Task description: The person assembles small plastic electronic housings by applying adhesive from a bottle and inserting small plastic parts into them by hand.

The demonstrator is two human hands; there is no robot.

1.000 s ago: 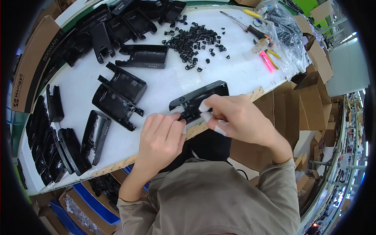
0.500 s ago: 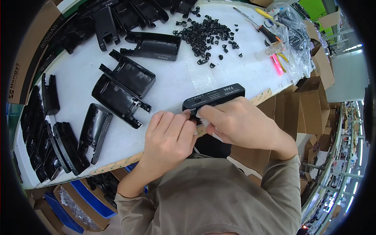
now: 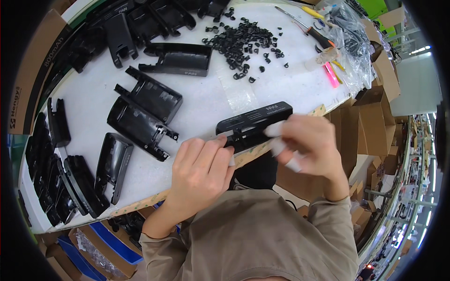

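Observation:
A black plastic housing (image 3: 255,117) with pale lettering lies at the table's front edge, its hollow side toward me. My left hand (image 3: 200,164) is closed on the housing's left end, fingertips at its near rim. Just off the right end hovers my right hand (image 3: 307,145), blurred by motion, with white covers on its fingertips. Whether anything is between its fingers I cannot make out. Left of my hands lie two open black housings (image 3: 136,124) side by side, and another housing (image 3: 114,161) stands nearer the front edge.
Small black clips (image 3: 243,44) are heaped at the far middle. A screwdriver (image 3: 318,36), a pink object (image 3: 331,75) and clear plastic bags (image 3: 351,42) lie far right. More black shells line the far and left edges. Cardboard boxes (image 3: 370,124) stand beyond the right edge.
My right hand has pulled away from the housing to the right, baring more of its hollow side. My left hand keeps its grip, and the housing is turned slightly.

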